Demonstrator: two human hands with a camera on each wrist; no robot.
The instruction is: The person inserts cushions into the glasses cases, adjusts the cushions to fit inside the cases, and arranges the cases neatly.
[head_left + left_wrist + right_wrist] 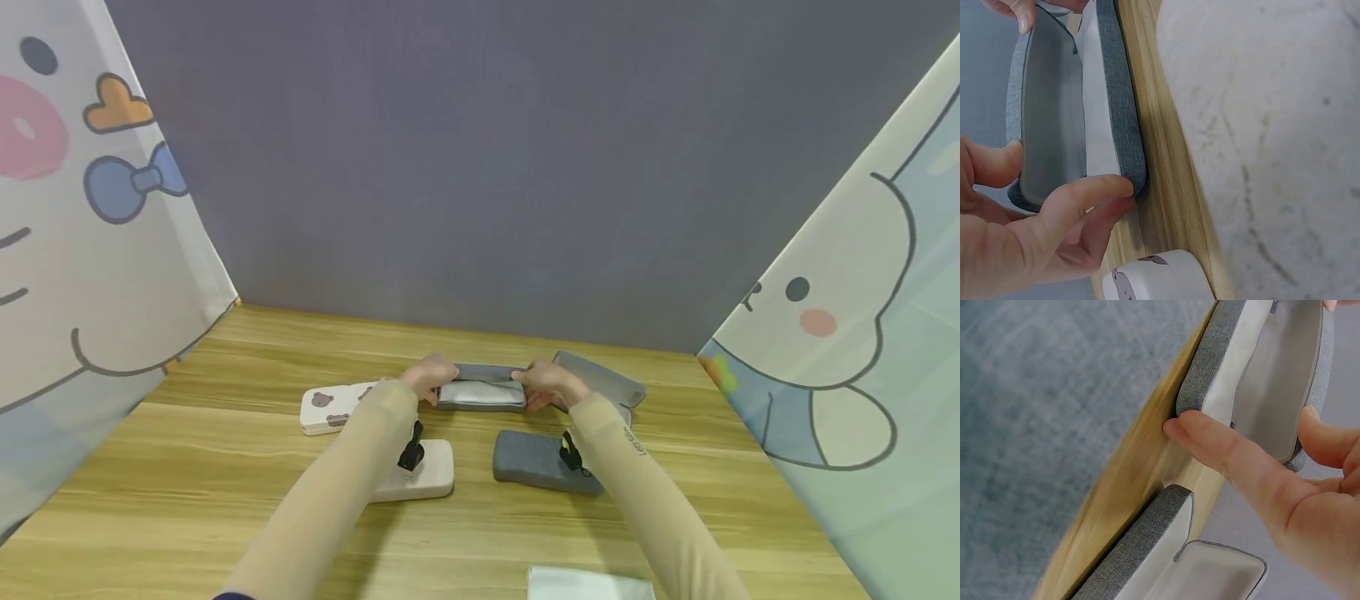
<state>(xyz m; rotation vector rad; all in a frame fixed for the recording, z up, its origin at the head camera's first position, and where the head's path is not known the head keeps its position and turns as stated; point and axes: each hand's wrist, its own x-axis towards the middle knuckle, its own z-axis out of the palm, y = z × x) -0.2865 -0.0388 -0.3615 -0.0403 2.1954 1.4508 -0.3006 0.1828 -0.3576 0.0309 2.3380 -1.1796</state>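
An open grey fabric glasses case (482, 408) lies at the far middle of the table, lid raised toward the back wall. A white cloth (480, 392) shows inside it. My left hand (431, 377) grips its left end; in the left wrist view the thumb (1000, 164) is at the lid's rim and the fingertips touch the base's corner. At the opposite end my right hand (551, 382) holds it likewise, thumb (1322, 439) against the lid and fingers (1210, 434) at the base's corner.
Right of the held case stands another open grey case (600, 379). Nearer me are a closed dark grey case (527, 458) and a cream case (435, 471), each partly behind a forearm. A white bear-print case (326, 408) sits left. A white cloth (585, 585) lies at the front.
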